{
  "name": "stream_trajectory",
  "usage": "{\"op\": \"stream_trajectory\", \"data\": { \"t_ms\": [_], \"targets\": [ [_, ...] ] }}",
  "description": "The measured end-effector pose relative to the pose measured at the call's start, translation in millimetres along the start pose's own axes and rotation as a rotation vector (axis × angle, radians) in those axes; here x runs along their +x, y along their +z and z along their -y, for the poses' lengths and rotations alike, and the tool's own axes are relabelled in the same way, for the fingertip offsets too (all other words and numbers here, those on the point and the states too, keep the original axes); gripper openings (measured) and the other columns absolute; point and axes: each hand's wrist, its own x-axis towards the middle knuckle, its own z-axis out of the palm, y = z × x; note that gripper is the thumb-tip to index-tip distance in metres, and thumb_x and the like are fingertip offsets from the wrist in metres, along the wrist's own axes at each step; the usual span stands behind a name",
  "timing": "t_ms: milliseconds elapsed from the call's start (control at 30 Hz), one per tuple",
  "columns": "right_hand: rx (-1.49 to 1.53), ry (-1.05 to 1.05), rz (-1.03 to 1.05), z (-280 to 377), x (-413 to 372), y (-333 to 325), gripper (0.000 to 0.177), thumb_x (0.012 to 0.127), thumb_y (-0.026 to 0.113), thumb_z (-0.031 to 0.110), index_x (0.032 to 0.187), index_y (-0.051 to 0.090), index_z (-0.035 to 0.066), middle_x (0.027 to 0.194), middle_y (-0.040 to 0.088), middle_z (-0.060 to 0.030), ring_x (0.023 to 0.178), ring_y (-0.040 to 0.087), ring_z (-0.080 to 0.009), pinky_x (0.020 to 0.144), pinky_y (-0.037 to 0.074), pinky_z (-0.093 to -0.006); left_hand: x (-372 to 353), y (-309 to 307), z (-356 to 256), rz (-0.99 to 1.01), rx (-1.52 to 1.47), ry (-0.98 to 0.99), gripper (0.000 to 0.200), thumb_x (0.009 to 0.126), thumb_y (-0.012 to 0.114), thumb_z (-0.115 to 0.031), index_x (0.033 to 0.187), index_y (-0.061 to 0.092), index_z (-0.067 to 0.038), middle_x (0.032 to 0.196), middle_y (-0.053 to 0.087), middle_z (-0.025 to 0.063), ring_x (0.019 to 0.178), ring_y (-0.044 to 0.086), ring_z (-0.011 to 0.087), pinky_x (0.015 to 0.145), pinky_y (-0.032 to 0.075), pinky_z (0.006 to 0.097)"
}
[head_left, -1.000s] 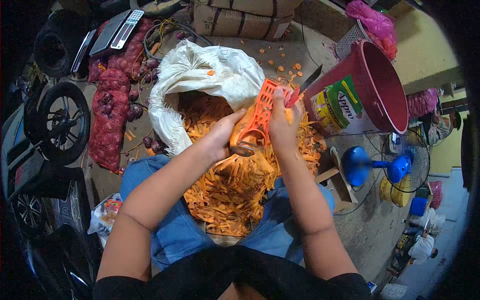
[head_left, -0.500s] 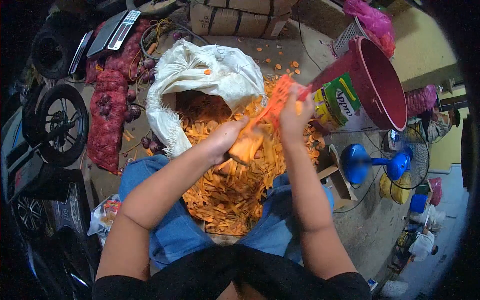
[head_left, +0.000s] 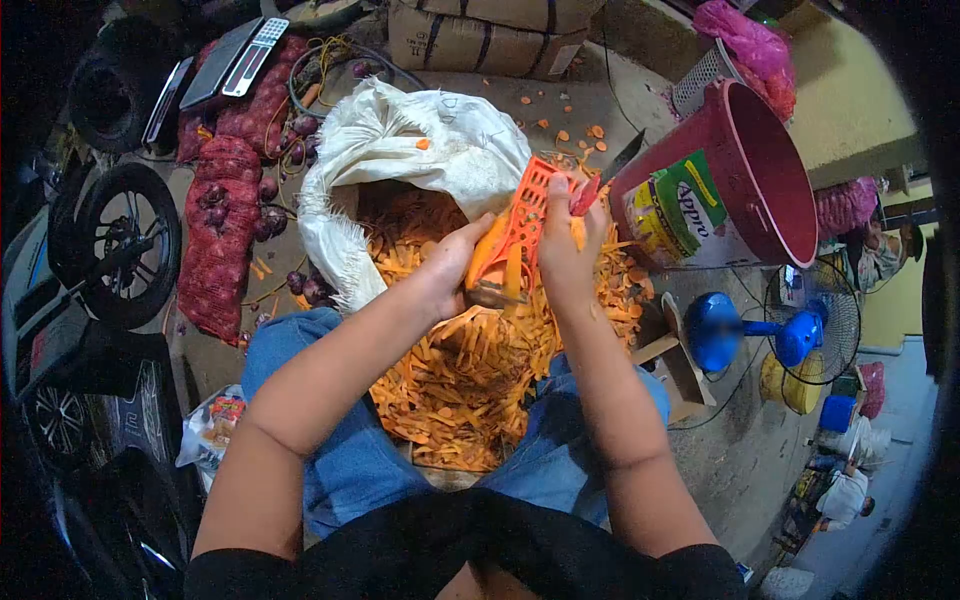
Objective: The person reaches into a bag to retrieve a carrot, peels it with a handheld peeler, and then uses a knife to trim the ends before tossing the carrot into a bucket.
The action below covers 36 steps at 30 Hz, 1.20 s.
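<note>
My left hand [head_left: 450,264] is closed around a carrot [head_left: 486,256], whose dark stem end points down toward me. In my right hand [head_left: 572,250] is an orange plastic peeler [head_left: 526,212] with a perforated body, lying against the carrot's side. A strip of peel hangs by its lower end. Something red [head_left: 585,196], perhaps a handle, sticks out between my right fingers. Below both hands is a heap of carrot peelings [head_left: 450,395] between my knees. The heap runs into the mouth of a white woven sack [head_left: 420,135].
A red bucket [head_left: 765,170] leans on its side at the right, near a blue fan [head_left: 712,330] and an open cardboard box [head_left: 680,375]. Net bags of onions [head_left: 215,250] and a scale [head_left: 232,65] are at the left. Wrapped cartons [head_left: 490,40] stand at the back.
The peeler, blurred and farther up the carrot before, is now lower along it and plainly seen. My right hand has shifted slightly down and left. The left hand keeps hold of the carrot.
</note>
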Motion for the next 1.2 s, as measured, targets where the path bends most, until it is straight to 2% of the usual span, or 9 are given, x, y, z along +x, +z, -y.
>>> {"op": "stream_trajectory", "data": {
  "t_ms": [233,300,500,700,833,900,967,1100,1200],
  "targets": [
    [-0.117,-0.111,0.002,0,-3,-1,0.019,0.082,0.042,0.018,0.072,0.044,0.002,0.06,0.045,-0.0031,0.055,0.041,-0.0098,0.051,0.035,-0.0233,-6,6,3,-0.025,0.08,0.033,0.036,0.084,0.029,-0.033,0.099,0.047,-0.006,0.086,0.056,0.0069,0.071,0.056,0.0161,0.065,0.046,0.0302],
    [-0.219,-0.127,-0.017,4,-2,-3,0.019,0.082,0.042,0.018,0.072,0.044,0.001,0.059,0.044,-0.004,0.054,0.041,-0.0112,0.051,0.034,-0.0242,-11,12,5,-0.085,0.272,0.066,0.037,0.084,0.029,-0.033,0.098,0.048,-0.005,0.086,0.055,0.0067,0.07,0.056,0.0155,0.064,0.046,0.029],
    [-0.213,-0.177,-0.113,-8,8,-6,0.018,0.082,0.041,0.017,0.073,0.045,0.001,0.059,0.046,-0.0051,0.055,0.043,-0.0122,0.052,0.035,-0.0249,-1,7,5,-0.005,0.208,0.064,0.037,0.085,0.028,-0.032,0.1,0.047,-0.004,0.088,0.055,0.007,0.073,0.055,0.0148,0.066,0.045,0.0281],
    [-0.086,-0.072,-0.129,-11,12,-7,0.016,0.081,0.042,0.014,0.075,0.046,0.0,0.061,0.048,-0.0033,0.058,0.043,-0.009,0.054,0.036,-0.0241,-1,4,3,0.005,0.251,0.055,0.036,0.085,0.027,-0.03,0.101,0.046,-0.003,0.089,0.055,0.0075,0.074,0.055,0.0157,0.065,0.046,0.029],
    [-0.261,-0.006,-0.276,-56,37,-25,0.02,0.081,0.044,0.017,0.069,0.046,0.001,0.059,0.046,-0.0011,0.053,0.041,-0.0076,0.049,0.033,-0.0234,-13,11,1,0.062,0.313,0.094,0.037,0.085,0.029,-0.031,0.101,0.046,-0.003,0.089,0.055,0.0082,0.072,0.056,0.0162,0.063,0.046,0.0284],
    [-0.381,0.029,-0.38,-65,50,-48,0.02,0.08,0.045,0.018,0.067,0.046,0.003,0.057,0.044,0.0022,0.05,0.038,-0.0062,0.045,0.031,-0.023,-28,18,5,0.051,0.504,-0.012,0.038,0.084,0.032,-0.033,0.099,0.047,-0.002,0.087,0.055,0.0085,0.07,0.056,0.0163,0.062,0.047,0.0274],
    [-0.149,0.423,-0.4,-61,56,-64,0.02,0.08,0.045,0.018,0.064,0.044,0.005,0.056,0.041,0.0031,0.047,0.036,-0.0067,0.043,0.03,-0.0239,-30,19,1,0.011,0.448,-0.013,0.038,0.083,0.033,-0.034,0.099,0.047,-0.002,0.086,0.055,0.0086,0.07,0.056,0.0164,0.062,0.047,0.0274],
    [-0.105,0.333,-0.398,-46,51,-41,0.02,0.08,0.046,0.017,0.064,0.043,0.006,0.057,0.04,0.0039,0.049,0.035,-0.0065,0.046,0.031,-0.0231,-22,7,-9,-0.101,0.229,0.067,0.037,0.083,0.034,-0.035,0.097,0.047,-0.003,0.086,0.055,0.0093,0.073,0.055,0.0169,0.065,0.046,0.0283],
    [0.204,0.202,-0.352,-32,39,-15,0.02,0.08,0.046,0.02,0.072,0.046,0.002,0.066,0.046,0.0002,0.057,0.042,-0.006,0.049,0.034,-0.0236,-12,-1,-11,-0.039,0.023,0.05,0.036,0.083,0.032,-0.034,0.097,0.047,-0.005,0.086,0.054,0.0089,0.075,0.055,0.0183,0.067,0.045,0.0304]
  ]
}}
